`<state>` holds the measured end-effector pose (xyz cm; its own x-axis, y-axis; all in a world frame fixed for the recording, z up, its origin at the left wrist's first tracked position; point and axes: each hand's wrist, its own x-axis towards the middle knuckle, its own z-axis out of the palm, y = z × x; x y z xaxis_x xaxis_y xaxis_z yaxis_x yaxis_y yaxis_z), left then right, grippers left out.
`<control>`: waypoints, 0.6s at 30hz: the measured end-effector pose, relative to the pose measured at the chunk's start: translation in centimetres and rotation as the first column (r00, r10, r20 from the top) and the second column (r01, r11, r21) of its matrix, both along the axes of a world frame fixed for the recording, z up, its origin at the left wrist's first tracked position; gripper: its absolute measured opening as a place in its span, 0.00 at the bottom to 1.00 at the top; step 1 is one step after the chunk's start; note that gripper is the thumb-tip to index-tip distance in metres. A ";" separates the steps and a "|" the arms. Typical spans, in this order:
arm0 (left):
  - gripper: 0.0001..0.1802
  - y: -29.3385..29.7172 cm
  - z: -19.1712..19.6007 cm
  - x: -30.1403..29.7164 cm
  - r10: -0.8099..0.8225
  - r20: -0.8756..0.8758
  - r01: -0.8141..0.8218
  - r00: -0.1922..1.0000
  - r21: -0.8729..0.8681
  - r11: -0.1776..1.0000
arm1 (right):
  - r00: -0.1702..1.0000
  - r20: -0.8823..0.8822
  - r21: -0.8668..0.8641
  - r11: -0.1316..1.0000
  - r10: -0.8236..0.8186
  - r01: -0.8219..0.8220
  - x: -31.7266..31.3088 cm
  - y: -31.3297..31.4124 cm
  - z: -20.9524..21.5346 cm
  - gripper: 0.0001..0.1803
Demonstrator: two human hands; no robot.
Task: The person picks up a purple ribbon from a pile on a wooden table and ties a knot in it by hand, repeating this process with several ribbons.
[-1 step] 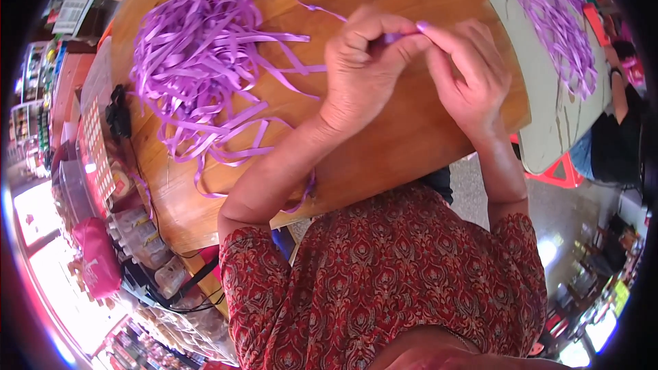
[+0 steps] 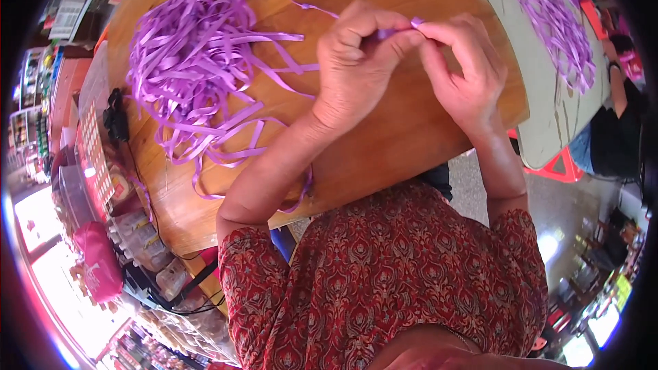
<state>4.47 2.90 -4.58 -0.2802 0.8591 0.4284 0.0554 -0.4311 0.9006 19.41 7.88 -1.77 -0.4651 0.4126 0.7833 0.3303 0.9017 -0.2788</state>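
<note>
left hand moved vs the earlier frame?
No. The left hand sits at the same spot over the wooden table, right of the purple ribbon pile, pinching a ribbon piece with the right hand.

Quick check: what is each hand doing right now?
Left hand: closed, pinching a purple ribbon.
Right hand: closed, pinching the same ribbon.

The ribbon strip (image 2: 401, 27) pinched between your left hand (image 2: 356, 62) and right hand (image 2: 466, 75) is light purple, the same shade as the loose ribbon pile (image 2: 199, 62) on the warm honey-brown wooden worktop (image 2: 384, 144). Your blouse (image 2: 384, 274) is dark red with a dense paisley-like pattern in paler tones. At your left lie a pink pouch (image 2: 99, 260) and a small black object (image 2: 115, 118).
</note>
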 end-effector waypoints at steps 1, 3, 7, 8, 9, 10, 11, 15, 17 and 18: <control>0.06 0.2 0.1 -0.4 0.014 -0.062 -0.013 0.998 0.016 1.000 | 1.000 -0.026 -0.046 0.999 -0.004 0.002 -0.2 0.0 -0.1 0.18; 0.05 0.4 0.4 -0.9 0.026 -0.153 -0.023 0.988 0.023 0.999 | 0.999 -0.044 -0.119 0.993 -0.011 0.006 -0.3 -0.2 -0.2 0.18; 0.04 0.4 1.0 -0.5 -0.043 -0.007 0.043 0.999 -0.082 0.996 | 0.995 -0.088 -0.433 0.898 0.048 -0.081 0.3 -0.4 0.3 0.18; 0.04 0.1 1.3 -0.4 -0.069 0.081 0.079 0.994 -0.121 0.989 | 0.988 -0.128 -0.545 0.827 0.086 -0.142 0.5 -0.4 0.3 0.18; 0.04 -0.2 1.5 -0.2 -0.081 0.175 0.111 0.981 -0.168 0.980 | 0.968 -0.220 -0.650 0.722 0.121 -0.238 0.6 -0.2 0.3 0.17; 0.04 -0.5 1.7 0.0 -0.113 0.259 0.159 0.959 -0.164 0.973 | 0.936 -0.316 -0.725 0.597 0.154 -0.343 0.7 0.0 0.3 0.17; 0.04 -0.7 2.0 0.1 -0.134 0.347 0.201 0.928 -0.167 0.965 | 0.895 -0.413 -0.772 0.456 0.170 -0.443 0.8 0.2 0.3 0.16; 0.04 -1.2 2.7 -0.3 -0.153 0.427 0.305 0.891 -0.313 0.900 | 0.859 -0.458 -0.690 0.517 0.230 -0.507 0.6 0.5 0.0 0.15; 0.04 -1.2 2.9 -0.5 -0.163 0.438 0.325 0.884 -0.326 0.888 | 0.894 -0.361 -0.634 0.633 0.265 -0.444 0.7 0.5 0.2 0.14; 0.05 -1.3 3.0 -0.6 -0.169 0.443 0.336 0.880 -0.332 0.881 | 0.927 -0.260 -0.586 0.718 0.271 -0.375 0.8 0.5 0.4 0.14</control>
